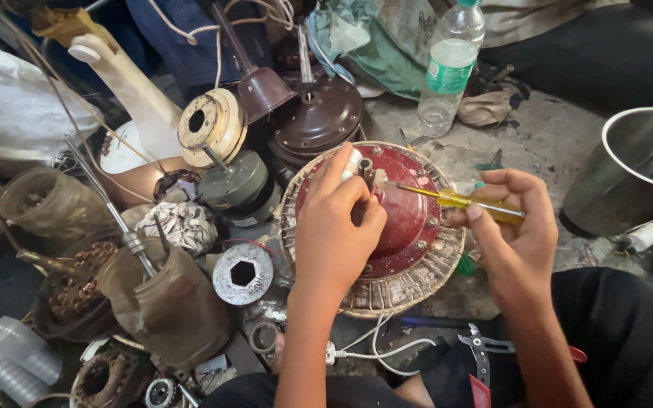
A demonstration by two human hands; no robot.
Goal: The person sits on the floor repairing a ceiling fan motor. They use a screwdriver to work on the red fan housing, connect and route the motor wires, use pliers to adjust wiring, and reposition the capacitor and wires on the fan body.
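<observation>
A round fan motor [410,227] with a dark red cap and a ring of dusty metal laminations lies on the floor in front of me. My left hand [338,227] rests on its top, fingers pinching a small white part [352,163] by the centre shaft. My right hand [515,230] grips a screwdriver with a clear yellow handle [471,202]. Its thin shaft points left, and the tip sits at the centre of the motor beside my left fingers.
Brown motor housings [315,121], a cream pulley disc [209,121], plastic jars of parts [164,298], and a grey hex-holed disc [242,273] crowd the left. A plastic water bottle [447,68] stands behind. A steel pot [636,170] sits right. Pliers [481,359] and white cable [376,351] lie near my knees.
</observation>
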